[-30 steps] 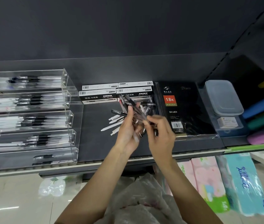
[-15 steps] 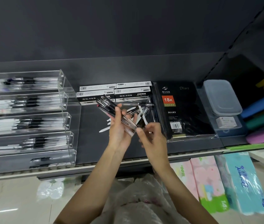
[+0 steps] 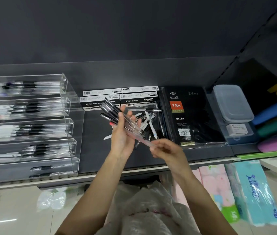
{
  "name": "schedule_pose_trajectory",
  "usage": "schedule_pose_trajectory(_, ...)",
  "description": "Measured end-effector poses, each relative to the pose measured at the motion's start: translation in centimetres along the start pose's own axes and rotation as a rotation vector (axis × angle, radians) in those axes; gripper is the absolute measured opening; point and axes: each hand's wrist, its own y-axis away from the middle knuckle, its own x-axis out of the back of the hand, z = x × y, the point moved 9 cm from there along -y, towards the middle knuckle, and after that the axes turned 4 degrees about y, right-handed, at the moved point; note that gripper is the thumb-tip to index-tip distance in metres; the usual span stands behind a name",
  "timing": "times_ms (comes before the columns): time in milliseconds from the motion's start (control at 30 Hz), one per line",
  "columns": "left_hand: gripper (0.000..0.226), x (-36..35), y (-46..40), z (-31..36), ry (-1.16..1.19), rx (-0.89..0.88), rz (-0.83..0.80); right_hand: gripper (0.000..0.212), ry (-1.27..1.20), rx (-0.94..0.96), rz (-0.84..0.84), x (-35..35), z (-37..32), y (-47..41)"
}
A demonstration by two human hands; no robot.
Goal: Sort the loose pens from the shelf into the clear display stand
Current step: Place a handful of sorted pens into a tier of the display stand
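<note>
My left hand (image 3: 122, 133) holds a bundle of pens (image 3: 112, 110) above the dark shelf (image 3: 93, 150), their black grip ends fanned up and to the left. My right hand (image 3: 166, 150) pinches the clear lower end of that bundle, just right of my left wrist. More loose pens (image 3: 151, 122) lie in a heap on the shelf behind my hands, beside a black diary. The clear display stand (image 3: 70, 126) fills the shelf's left side, with stepped trays holding black-gripped pens.
Several white and black pen boxes (image 3: 100, 92) stand at the back. A black diary (image 3: 190, 116) lies to the right, then a clear lidded box (image 3: 232, 102) and coloured rolls (image 3: 276, 122). Tissue packs (image 3: 253, 192) and a plastic bag (image 3: 144, 209) sit below the shelf.
Both hands moved the bundle left and turned it, so its black ends now point toward the stand. My right hand slid down to the bundle's clear lower end.
</note>
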Motion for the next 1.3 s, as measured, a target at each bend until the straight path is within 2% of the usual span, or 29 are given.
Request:
schedule_pose_trajectory(167,0.024,0.6,-0.3,1.0,0.041,-0.003,-0.023,0.008,-0.048,0.063,0.089,4.5,-1.2,0.2)
schedule_pose_trajectory(267,0.024,0.6,-0.6,2.0,-0.055,0.010,-0.060,0.026,-0.158,0.109,0.110,7.1,-3.3,-0.1)
schedule_pose_trajectory(333,0.024,0.3,-0.1,1.2,-0.226,0.096,-0.101,0.015,-0.106,0.157,0.064,7.2,-5.5,-0.7)
schedule_pose_trajectory(467,0.026,-0.3,2.0,-2.6,-0.498,0.312,-0.202,0.023,0.104,0.216,-0.043,4.4,-9.2,-3.3)
schedule_pose_trajectory(600,0.028,-0.4,3.5,-5.6,-0.532,0.413,-0.223,0.016,0.230,0.239,-0.073,1.8,-10.0,-6.1)
schedule_pose_trajectory(800,0.025,0.0,4.4,-6.6,-0.478,0.413,-0.189,0.015,0.360,0.270,-0.092,0.1,-8.6,-7.3)
schedule_pose_trajectory(933,0.021,0.8,4.9,-5.4,-0.448,0.308,-0.095,0.024,0.315,0.247,-0.121,-1.4,-7.8,-6.8)
schedule_pose_trajectory(1067,0.023,1.6,5.3,-0.8,-0.257,0.063,0.031,0.023,0.259,0.213,-0.159,-3.4,-6.3,-4.7)
schedule_pose_trajectory(1200,0.023,3.9,6.8,5.7,-0.128,-0.212,0.138,0.018,0.240,0.113,-0.350,-8.7,-3.6,-0.6)
schedule_pose_trajectory(1300,0.027,6.6,8.6,8.8,-0.067,-0.305,0.234,0.019,0.230,0.148,-0.432,-13.3,-3.0,1.9)
